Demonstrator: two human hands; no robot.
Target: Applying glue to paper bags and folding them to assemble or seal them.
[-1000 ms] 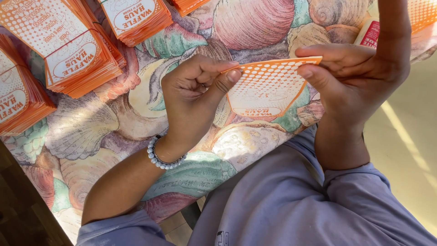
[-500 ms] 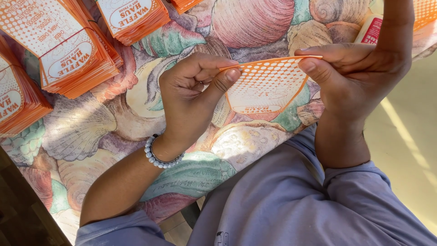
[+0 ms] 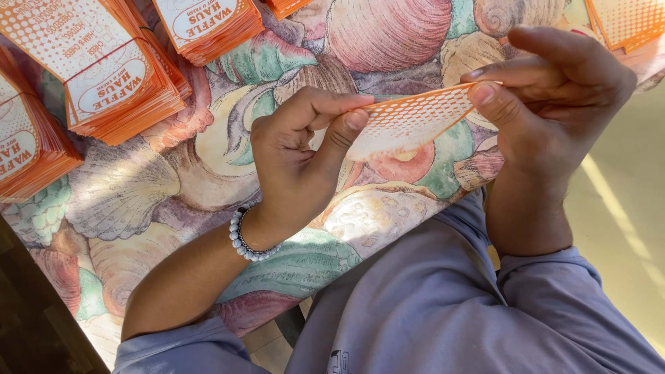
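Observation:
I hold a flat orange and white paper sleeve (image 3: 415, 121) with a dotted pattern between both hands, above a table covered in a seashell-print cloth (image 3: 173, 187). My left hand (image 3: 298, 163), with a beaded bracelet on the wrist, pinches the sleeve's left end between thumb and fingers. The sleeve's right end sits between the thumb and fingers of my right hand (image 3: 547, 104). It is tilted so that I see it nearly edge-on.
Stacks of the same orange sleeves lie on the cloth at upper left (image 3: 104, 69), far left (image 3: 24, 145), top centre (image 3: 208, 24) and top right (image 3: 627, 21). A dark wooden floor (image 3: 34, 325) shows at lower left, a pale floor at right.
The sleeve has tilted flatter toward the camera's line of sight, so less of its face shows. Both hands keep their grip and stay in roughly the same place.

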